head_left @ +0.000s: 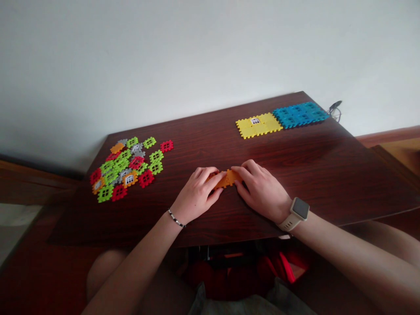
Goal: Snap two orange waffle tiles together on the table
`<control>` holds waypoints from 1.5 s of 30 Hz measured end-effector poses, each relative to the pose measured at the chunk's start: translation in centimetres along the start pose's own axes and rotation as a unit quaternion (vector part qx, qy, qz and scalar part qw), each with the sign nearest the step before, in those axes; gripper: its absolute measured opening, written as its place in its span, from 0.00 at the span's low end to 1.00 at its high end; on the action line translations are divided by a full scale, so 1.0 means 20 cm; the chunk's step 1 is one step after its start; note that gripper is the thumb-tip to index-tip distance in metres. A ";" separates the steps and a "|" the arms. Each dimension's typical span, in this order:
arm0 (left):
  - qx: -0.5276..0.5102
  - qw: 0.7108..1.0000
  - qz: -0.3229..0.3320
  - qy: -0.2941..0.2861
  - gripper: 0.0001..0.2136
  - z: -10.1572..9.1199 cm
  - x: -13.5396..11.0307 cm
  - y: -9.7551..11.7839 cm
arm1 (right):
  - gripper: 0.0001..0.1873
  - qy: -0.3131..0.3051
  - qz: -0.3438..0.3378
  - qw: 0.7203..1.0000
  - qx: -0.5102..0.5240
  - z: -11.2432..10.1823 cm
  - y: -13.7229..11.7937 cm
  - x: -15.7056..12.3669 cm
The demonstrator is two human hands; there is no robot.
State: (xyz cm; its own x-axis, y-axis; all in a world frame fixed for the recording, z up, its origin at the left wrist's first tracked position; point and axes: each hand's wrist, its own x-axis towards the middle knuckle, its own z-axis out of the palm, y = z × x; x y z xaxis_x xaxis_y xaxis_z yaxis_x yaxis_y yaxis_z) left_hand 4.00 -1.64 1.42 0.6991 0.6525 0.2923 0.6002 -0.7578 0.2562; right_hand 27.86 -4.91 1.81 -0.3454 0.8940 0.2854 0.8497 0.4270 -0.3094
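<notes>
Near the front middle of the table, orange interlocking tiles (230, 177) with notched edges lie between my two hands. My left hand (201, 190) is closed on the left part, its fingers covering much of it. On the right part, my right hand (259, 188) grips with thumb and fingertips. The two parts meet edge to edge at a toothed seam; whether they are fully locked together I cannot tell. A watch is on my right wrist and a bracelet on my left.
Loose green, red, grey and orange window tiles (121, 164) lie heaped at the left. A joined yellow panel (262, 127) touches a joined blue panel (300, 114) at the back right. A white wall (197, 57) stands behind the dark wooden table (197, 144); a black cable (335, 107) is past its right edge.
</notes>
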 end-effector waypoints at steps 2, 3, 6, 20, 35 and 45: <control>0.002 1.000 0.000 -0.001 0.21 0.00 0.00 0.00 | 0.17 0.001 0.000 1.000 -0.001 0.00 0.00 0.00; 0.004 1.000 0.000 -0.002 0.20 0.00 0.00 0.00 | 0.17 0.001 0.000 1.000 -0.001 0.00 0.00 0.00; 0.008 1.000 0.000 -0.005 0.20 0.00 0.00 0.00 | 0.17 0.003 0.002 1.000 0.000 0.01 0.00 0.00; 0.003 1.000 0.000 -0.004 0.20 0.00 -0.01 0.00 | 0.17 -0.006 0.007 1.000 0.002 -0.01 -0.01 0.00; 0.002 1.000 -0.003 -0.003 0.20 0.00 -0.01 0.00 | 0.17 -0.009 0.008 1.000 0.010 -0.01 -0.01 0.00; 0.000 1.000 -0.001 -0.002 0.20 0.00 0.00 0.00 | 0.17 0.001 0.002 1.000 0.007 0.00 0.00 0.00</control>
State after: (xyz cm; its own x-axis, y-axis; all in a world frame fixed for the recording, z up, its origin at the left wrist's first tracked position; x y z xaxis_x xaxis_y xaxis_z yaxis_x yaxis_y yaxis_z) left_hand 3.97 -1.75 1.48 0.6991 0.6544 0.2882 0.6019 -0.7562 0.2569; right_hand 27.86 -4.98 1.89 -0.3409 0.8958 0.2851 0.8458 0.4246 -0.3229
